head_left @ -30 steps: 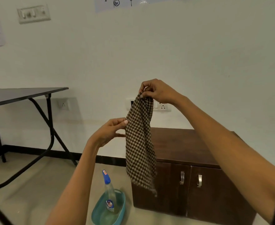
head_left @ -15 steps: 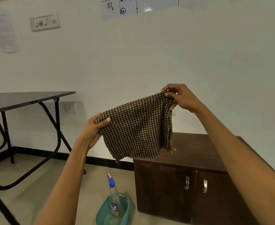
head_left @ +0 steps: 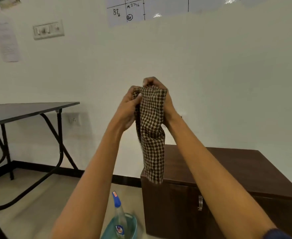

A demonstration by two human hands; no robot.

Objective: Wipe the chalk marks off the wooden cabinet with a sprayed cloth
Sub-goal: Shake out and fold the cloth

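1. Your left hand and right hand meet at chest height, well above the cabinet, both sets of fingers clamped on the top edge of the cloth.
2. The cloth is a soft woven check, dark brown on tan, gathered into a narrow hanging strip whose lower end dangles in front of the cabinet's near left corner.
3. The cabinet is a low, boxy piece in dark brown wood with a smooth flat top and a curved metal handle on its door; chalk marks are too faint to make out.
4. On the floor left of it, a clear plastic bottle with a blue nozzle stands upright in a teal tub.
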